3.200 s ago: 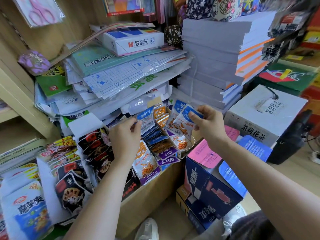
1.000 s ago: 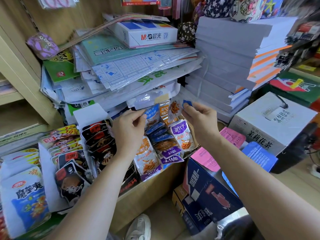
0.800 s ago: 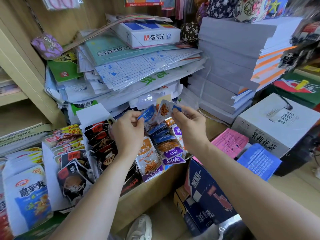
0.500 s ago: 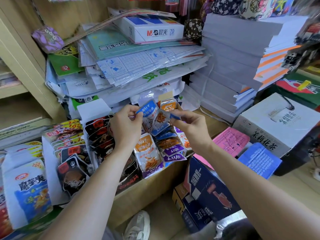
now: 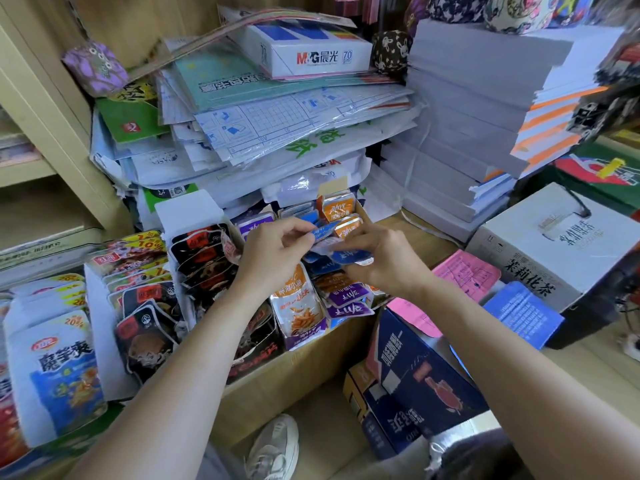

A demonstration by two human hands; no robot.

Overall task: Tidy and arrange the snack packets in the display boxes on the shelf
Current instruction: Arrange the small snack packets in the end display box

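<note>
Both hands meet over the middle of the snack box (image 5: 334, 184), which sits on the shelf in front of a paper heap (image 5: 277, 133). The left hand (image 5: 273, 254) pinches the left end of a blue packet (image 5: 323, 232) between thumb and forefinger, with the other fingers curled under. This packet lies almost flat, its long axis running left to right and tilted a little up to the right. The right hand (image 5: 384, 261) holds a second blue packet (image 5: 349, 255) just below the first. Its fingers are curled over the right end, and this packet also lies left to right. Whether the two packets touch I cannot tell.

In the box, orange packets (image 5: 337, 209) stand upright at the far end, tops up. Purple packets (image 5: 346, 296) lean in a row at the near end, and a white-and-orange packet (image 5: 298, 299) stands to their left, facing near. Black packets (image 5: 204, 258) fill the next box to the left. A shoe (image 5: 273, 445) shows on the floor below.
</note>
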